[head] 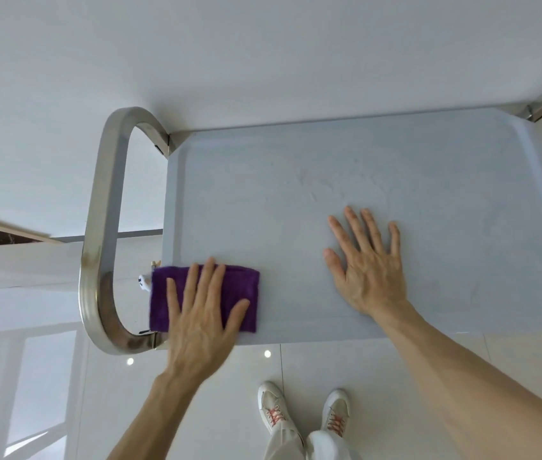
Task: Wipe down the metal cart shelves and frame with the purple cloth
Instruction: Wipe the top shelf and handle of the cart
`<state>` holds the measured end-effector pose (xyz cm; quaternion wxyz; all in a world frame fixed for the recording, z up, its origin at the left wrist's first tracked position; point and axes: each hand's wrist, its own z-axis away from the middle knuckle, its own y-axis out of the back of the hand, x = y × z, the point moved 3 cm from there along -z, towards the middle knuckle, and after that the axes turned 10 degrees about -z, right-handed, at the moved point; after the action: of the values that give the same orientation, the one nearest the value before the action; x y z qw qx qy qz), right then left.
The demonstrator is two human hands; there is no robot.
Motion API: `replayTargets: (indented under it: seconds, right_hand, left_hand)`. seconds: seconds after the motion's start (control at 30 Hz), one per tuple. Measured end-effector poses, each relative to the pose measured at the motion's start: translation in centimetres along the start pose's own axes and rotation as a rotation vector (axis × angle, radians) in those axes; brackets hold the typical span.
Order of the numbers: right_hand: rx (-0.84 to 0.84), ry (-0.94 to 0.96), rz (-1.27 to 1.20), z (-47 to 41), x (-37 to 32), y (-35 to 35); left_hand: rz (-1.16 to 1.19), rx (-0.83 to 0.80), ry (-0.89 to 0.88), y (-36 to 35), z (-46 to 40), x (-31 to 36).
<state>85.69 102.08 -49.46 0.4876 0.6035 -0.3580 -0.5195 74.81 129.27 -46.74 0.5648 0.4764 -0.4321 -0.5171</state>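
Purple cloth (203, 297): folded, flat on the top shelf (329, 180) at its near left corner, beside the curved handle (103, 227).
Left hand (201, 313): fingers straight, pressing the cloth.
Right hand (367, 263): fingers spread, flat on bare shelf, right of the cloth.

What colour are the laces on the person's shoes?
The laces are orange-red, on white shoes; the head view shows them near the bottom edge.
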Motion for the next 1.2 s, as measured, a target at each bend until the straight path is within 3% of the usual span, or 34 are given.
replayTargets:
  seconds: [0.1, 0.17, 0.37, 0.43, 0.53, 0.73, 1.0, 1.1, 1.2]
  right_hand:
    - [0.008, 0.003, 0.007, -0.1, 0.0, 0.0]
    - [0.009, 0.001, 0.007, 0.0, 0.0, 0.1]
    - [-0.004, 0.001, 0.016, 0.1, -0.3, 0.3]
    - [-0.007, 0.000, 0.016, 0.1, -0.2, 0.3]
    - [0.000, -0.005, 0.005, 0.1, -0.4, 0.3]
    - [0.006, -0.007, 0.002, 0.1, -0.2, 0.3]
    - [-0.008, -0.010, 0.031, 0.0, -0.2, 0.3]
    - [0.001, -0.004, 0.026, 0.0, -0.2, 0.4]
    - [0.024, -0.001, 0.008, 0.1, -0.2, 0.4]
  left_hand:
    - [0.000, -0.004, 0.152, 0.7, -4.3, 0.1]
    - [0.013, -0.003, 0.157, 0.9, -6.5, 2.4]
    - [0.005, -0.001, -0.120, 0.2, -2.6, 7.9]
    - [0.008, -0.018, -0.141, -0.3, 0.5, 6.1]
    - [-0.036, -0.015, -0.032, -0.5, 2.8, 0.9]
    - [-0.046, -0.024, 0.120, 0.6, -3.4, 0.2]
    - [-0.004, 0.050, -0.049, 1.3, -8.4, 6.6]
    - [-0.040, 0.068, -0.151, 0.6, -5.7, 5.3]
    - [-0.094, 0.071, -0.043, 0.2, -5.0, 1.0]
